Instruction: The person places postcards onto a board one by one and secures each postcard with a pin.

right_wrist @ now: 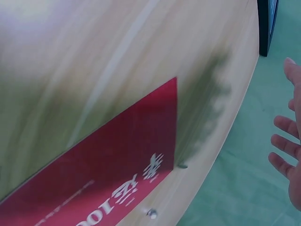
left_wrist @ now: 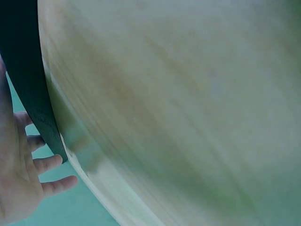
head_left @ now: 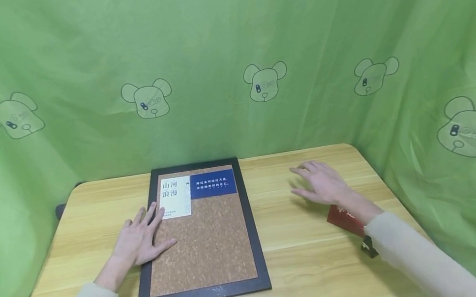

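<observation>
A black-framed cork board [head_left: 206, 256] lies on the table. My left hand [head_left: 139, 240] rests on its left side with fingers spread, the fingertips touching the lower part of a white card [head_left: 176, 190] with dark Chinese characters. Beside that card, along the board's top, is a dark blue card [head_left: 212, 184] with white writing. To the right of the board, my right hand [head_left: 320, 183] hovers over the table, fingers loosely bent and nothing visible in them. Under the right wrist lies a red card [right_wrist: 136, 136], partly hidden by the arm in the head view.
The wooden table [head_left: 297, 265] has rounded far corners. A small shiny pin-like thing [right_wrist: 151, 213] and a tiny dark piece [right_wrist: 182, 165] lie by the red card. Green curtains [head_left: 213, 131] with bear-head prints stand close behind and at both sides.
</observation>
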A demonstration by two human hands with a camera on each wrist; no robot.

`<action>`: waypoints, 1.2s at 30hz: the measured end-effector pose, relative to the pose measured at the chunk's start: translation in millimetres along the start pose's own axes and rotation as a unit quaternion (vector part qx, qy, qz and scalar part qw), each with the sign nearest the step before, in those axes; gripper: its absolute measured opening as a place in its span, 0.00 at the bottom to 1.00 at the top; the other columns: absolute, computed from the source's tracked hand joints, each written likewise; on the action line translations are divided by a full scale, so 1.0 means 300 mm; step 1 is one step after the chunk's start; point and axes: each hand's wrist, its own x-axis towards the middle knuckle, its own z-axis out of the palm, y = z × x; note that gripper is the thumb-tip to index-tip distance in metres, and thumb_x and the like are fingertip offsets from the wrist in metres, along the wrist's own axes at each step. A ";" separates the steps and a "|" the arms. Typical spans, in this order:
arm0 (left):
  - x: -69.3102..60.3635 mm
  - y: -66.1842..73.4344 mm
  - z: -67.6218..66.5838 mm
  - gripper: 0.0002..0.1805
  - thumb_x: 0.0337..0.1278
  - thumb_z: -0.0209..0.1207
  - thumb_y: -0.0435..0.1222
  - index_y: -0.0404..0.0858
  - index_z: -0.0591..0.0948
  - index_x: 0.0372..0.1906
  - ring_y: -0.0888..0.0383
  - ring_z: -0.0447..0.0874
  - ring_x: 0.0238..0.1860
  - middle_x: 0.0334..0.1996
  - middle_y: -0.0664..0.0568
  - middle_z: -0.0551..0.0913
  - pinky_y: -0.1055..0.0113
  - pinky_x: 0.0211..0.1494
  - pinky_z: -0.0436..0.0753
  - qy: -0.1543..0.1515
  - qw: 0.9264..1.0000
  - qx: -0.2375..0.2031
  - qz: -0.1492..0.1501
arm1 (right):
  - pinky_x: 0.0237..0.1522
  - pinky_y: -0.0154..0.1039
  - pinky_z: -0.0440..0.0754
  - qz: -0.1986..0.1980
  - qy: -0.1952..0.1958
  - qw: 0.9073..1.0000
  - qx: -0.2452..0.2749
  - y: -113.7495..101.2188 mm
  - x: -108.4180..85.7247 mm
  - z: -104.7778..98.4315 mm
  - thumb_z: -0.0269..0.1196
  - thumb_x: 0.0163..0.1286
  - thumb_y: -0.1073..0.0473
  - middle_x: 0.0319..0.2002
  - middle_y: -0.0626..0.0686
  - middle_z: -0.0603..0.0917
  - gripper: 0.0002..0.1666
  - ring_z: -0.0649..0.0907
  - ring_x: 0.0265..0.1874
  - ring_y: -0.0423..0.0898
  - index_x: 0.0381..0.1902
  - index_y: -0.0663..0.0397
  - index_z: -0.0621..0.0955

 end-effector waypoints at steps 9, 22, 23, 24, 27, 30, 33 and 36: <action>0.002 -0.001 -0.002 0.56 0.61 0.52 0.75 0.42 0.65 0.82 0.31 0.68 0.78 0.83 0.38 0.62 0.35 0.64 0.81 0.002 1.000 -0.001 0.003 | 0.68 0.66 0.78 0.008 0.005 1.000 -0.008 0.053 -0.052 -0.004 0.68 0.70 0.35 0.65 0.63 0.82 0.43 0.81 0.65 0.64 0.74 0.52 0.75; 0.005 -0.005 0.000 0.56 0.61 0.51 0.75 0.42 0.65 0.82 0.32 0.68 0.78 0.83 0.39 0.62 0.37 0.63 0.81 0.000 1.000 0.005 0.004 | 0.62 0.65 0.83 -0.005 0.016 1.000 0.001 0.120 -0.113 0.026 0.74 0.66 0.44 0.60 0.65 0.84 0.39 0.83 0.60 0.64 0.70 0.55 0.79; 0.005 -0.005 -0.001 0.56 0.61 0.51 0.75 0.42 0.65 0.82 0.31 0.68 0.78 0.83 0.39 0.63 0.37 0.63 0.81 0.000 1.000 0.006 0.005 | 0.62 0.65 0.83 -0.004 0.013 1.000 -0.001 0.126 -0.118 0.029 0.74 0.66 0.44 0.60 0.64 0.84 0.39 0.83 0.60 0.64 0.70 0.55 0.79; 0.005 -0.005 -0.001 0.56 0.61 0.51 0.75 0.42 0.64 0.82 0.31 0.68 0.78 0.83 0.39 0.62 0.37 0.63 0.81 -0.001 1.000 0.007 0.005 | 0.62 0.65 0.82 -0.002 0.010 1.000 -0.001 0.131 -0.122 0.032 0.74 0.66 0.44 0.60 0.64 0.84 0.39 0.83 0.60 0.64 0.70 0.54 0.79; 0.005 -0.005 0.000 0.56 0.61 0.50 0.76 0.42 0.64 0.82 0.31 0.68 0.78 0.83 0.39 0.62 0.37 0.63 0.81 -0.004 1.000 0.008 0.005 | 0.61 0.64 0.83 0.003 0.005 1.000 -0.003 0.147 -0.135 0.043 0.74 0.66 0.45 0.59 0.63 0.85 0.39 0.83 0.59 0.63 0.70 0.55 0.79; 0.005 -0.005 0.002 0.56 0.61 0.50 0.76 0.42 0.64 0.83 0.31 0.68 0.78 0.83 0.39 0.62 0.36 0.63 0.81 -0.007 1.000 0.006 0.003 | 0.60 0.63 0.83 0.006 0.003 1.000 -0.002 0.161 -0.151 0.053 0.75 0.65 0.45 0.58 0.62 0.85 0.39 0.83 0.57 0.62 0.70 0.55 0.80; 0.004 -0.006 0.002 0.57 0.61 0.50 0.77 0.42 0.63 0.83 0.31 0.68 0.78 0.83 0.39 0.62 0.36 0.63 0.81 -0.008 1.000 0.005 0.002 | 0.60 0.64 0.83 0.010 0.000 1.000 -0.004 0.174 -0.166 0.059 0.75 0.65 0.46 0.58 0.63 0.85 0.38 0.83 0.58 0.63 0.69 0.55 0.80; 0.003 -0.006 0.002 0.57 0.61 0.50 0.77 0.42 0.64 0.83 0.32 0.68 0.78 0.83 0.39 0.62 0.36 0.63 0.81 -0.008 1.000 0.005 0.002 | 0.62 0.66 0.81 0.019 -0.007 1.000 -0.004 0.188 -0.177 0.064 0.75 0.65 0.46 0.59 0.63 0.85 0.38 0.82 0.59 0.64 0.69 0.55 0.80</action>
